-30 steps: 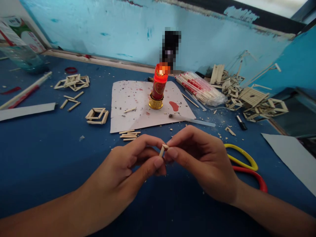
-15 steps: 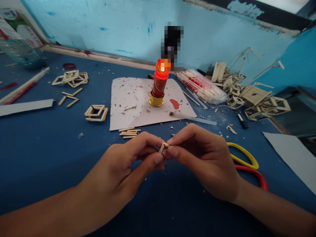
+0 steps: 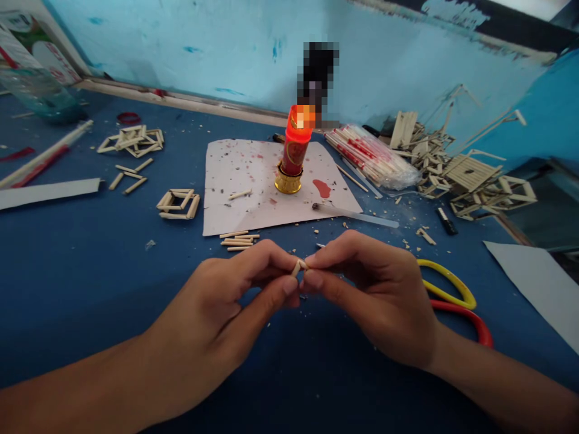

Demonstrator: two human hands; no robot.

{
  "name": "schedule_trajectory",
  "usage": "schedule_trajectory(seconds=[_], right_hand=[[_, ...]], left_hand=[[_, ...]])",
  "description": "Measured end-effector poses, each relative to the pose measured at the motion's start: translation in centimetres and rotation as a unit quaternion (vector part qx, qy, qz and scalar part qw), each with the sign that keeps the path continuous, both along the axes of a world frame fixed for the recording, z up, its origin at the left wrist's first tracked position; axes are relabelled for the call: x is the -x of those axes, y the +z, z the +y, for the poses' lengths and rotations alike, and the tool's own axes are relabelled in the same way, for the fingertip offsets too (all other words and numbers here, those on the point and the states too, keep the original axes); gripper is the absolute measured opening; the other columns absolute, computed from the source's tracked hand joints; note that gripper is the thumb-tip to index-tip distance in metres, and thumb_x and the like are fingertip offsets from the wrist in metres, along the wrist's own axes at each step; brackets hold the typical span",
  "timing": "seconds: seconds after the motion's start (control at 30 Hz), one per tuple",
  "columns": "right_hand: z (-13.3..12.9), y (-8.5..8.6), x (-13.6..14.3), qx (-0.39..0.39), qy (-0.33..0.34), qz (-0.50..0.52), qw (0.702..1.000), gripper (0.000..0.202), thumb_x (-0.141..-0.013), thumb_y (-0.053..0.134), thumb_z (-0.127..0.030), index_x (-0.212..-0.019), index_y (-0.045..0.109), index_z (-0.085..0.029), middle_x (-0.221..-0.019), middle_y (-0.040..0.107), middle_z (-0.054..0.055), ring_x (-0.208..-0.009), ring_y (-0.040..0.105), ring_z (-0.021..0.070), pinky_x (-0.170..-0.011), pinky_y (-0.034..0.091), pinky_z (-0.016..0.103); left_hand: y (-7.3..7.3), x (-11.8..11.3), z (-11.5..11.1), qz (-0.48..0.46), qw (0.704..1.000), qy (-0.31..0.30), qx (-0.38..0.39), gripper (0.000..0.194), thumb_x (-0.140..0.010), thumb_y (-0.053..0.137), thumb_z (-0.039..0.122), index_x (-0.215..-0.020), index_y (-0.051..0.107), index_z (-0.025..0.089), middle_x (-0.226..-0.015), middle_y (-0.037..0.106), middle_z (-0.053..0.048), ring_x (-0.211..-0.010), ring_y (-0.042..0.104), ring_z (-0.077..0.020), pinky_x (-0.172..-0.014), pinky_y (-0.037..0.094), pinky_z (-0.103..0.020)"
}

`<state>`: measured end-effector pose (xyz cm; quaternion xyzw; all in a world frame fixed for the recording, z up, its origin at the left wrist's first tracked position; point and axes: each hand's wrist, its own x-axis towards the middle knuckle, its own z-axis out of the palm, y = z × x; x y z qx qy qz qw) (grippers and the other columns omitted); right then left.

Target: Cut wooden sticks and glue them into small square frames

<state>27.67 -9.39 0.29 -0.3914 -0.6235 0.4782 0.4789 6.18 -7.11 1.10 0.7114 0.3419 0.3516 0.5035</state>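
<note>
My left hand [image 3: 239, 298] pinches a short wooden stick [image 3: 296, 269] between thumb and forefinger. Meeting its top end at an angle is a second short stick [image 3: 303, 264], pinched by my right hand [image 3: 377, 295]; the fingers hide much of both pieces. Just beyond my left hand lie several cut sticks [image 3: 239, 241] in a small pile. Scissors with yellow and red handles [image 3: 452, 283] rest partly under my right hand. A lit red candle [image 3: 296, 147] on a gold base stands on a stained white sheet [image 3: 244, 211].
Stick frames [image 3: 178, 204] lie on the blue table at left. A glue stick [image 3: 357, 216] overlaps the sheet's edge. Bagged sticks [image 3: 371, 157] and larger stick models [image 3: 470, 172] crowd the back right. A clear bottle [image 3: 40, 93] is at far left, white card [image 3: 534, 283] at right.
Both hands stay in nearly the same place, still pinching the two sticks end to end. The camera view has shifted very slightly.
</note>
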Motion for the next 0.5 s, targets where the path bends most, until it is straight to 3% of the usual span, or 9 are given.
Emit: schedule_trajectory(seconds=[0.17,0.37,0.5], right_hand=[[0.0,-0.2,0.0,-0.041,-0.024,-0.060,0.997,0.018,-0.093,0.082,-0.009,-0.096,0.079,-0.027,-0.089,0.082,-0.009,-0.082,0.077,0.0062,-0.079,0.059,0.013],[-0.2,-0.1,0.1,-0.030,-0.028,-0.067,0.997,0.019,-0.093,0.083,-0.010,-0.095,0.081,-0.028,-0.090,0.084,-0.006,-0.081,0.078,0.0124,-0.077,0.062,0.022],[-0.3,-0.1,0.0,-0.024,-0.033,-0.064,0.997,0.017,-0.093,0.084,-0.013,-0.096,0.082,-0.029,-0.092,0.084,-0.004,-0.083,0.079,0.0149,-0.078,0.064,0.026]], left_hand=[[-0.1,-0.3,-0.3,0.002,1.000,0.017,0.019,0.018,-0.103,0.060,0.017,-0.093,0.073,0.026,-0.073,0.071,0.009,-0.064,0.063,-0.0054,-0.060,0.047,-0.013],[0.4,0.0,0.2,0.009,0.999,0.008,0.033,0.017,-0.100,0.065,0.018,-0.087,0.075,0.025,-0.070,0.071,0.008,-0.062,0.063,-0.0071,-0.061,0.048,-0.016],[0.8,-0.2,0.6,0.008,0.995,-0.023,0.093,0.016,-0.100,0.065,0.022,-0.087,0.074,0.023,-0.069,0.071,0.005,-0.064,0.066,-0.0088,-0.060,0.052,-0.015]])
